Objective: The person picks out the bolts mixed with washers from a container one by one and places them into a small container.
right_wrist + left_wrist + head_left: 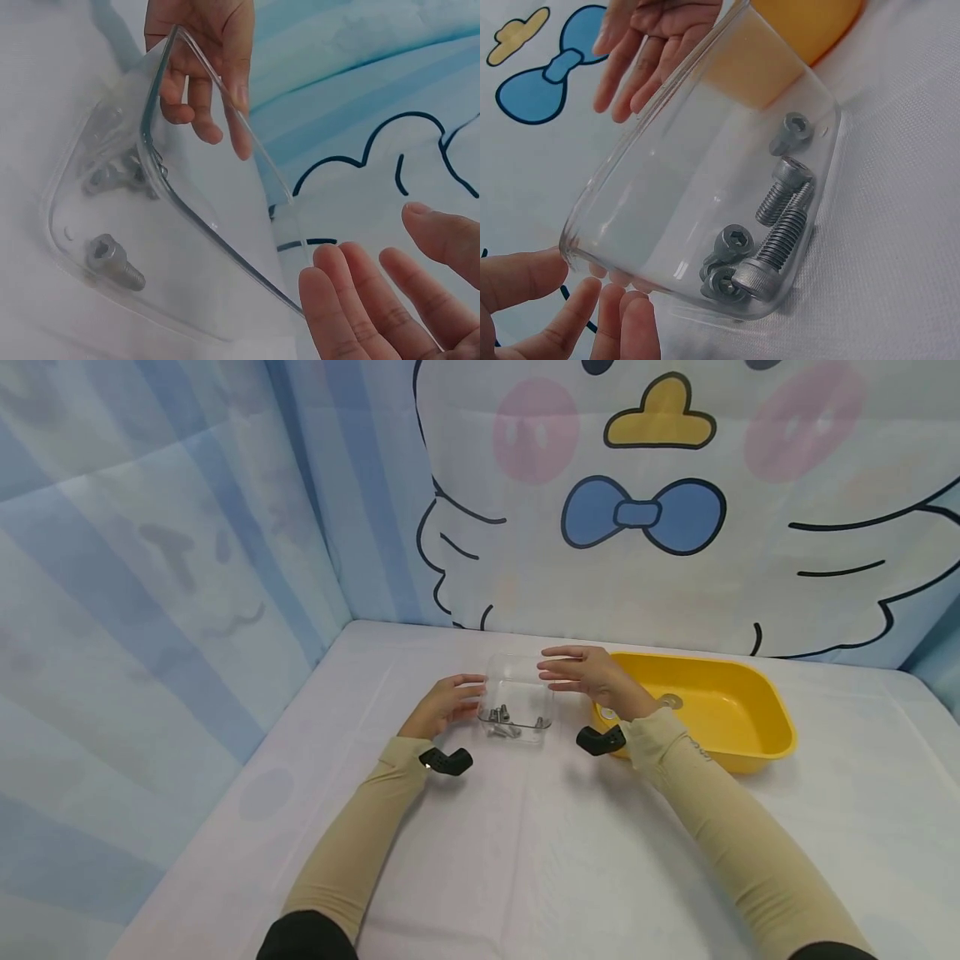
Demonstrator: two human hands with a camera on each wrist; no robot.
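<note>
A clear plastic box stands on the white cloth between the two hands. Inside lie several grey socket-head bolts, bunched toward one end, with one bolt apart from the others. My left hand is at the box's left side; in the left wrist view its thumb reaches the rim and its fingers lie along the outer wall. Over on the right, my right hand is held with fingers extended toward the box's right rim, palm facing it, nothing in its grasp.
Right of the box sits a yellow basin, partly behind the right wrist, with a round silvery thing in it. A printed curtain rises behind the table's far edge, and another hangs along the left.
</note>
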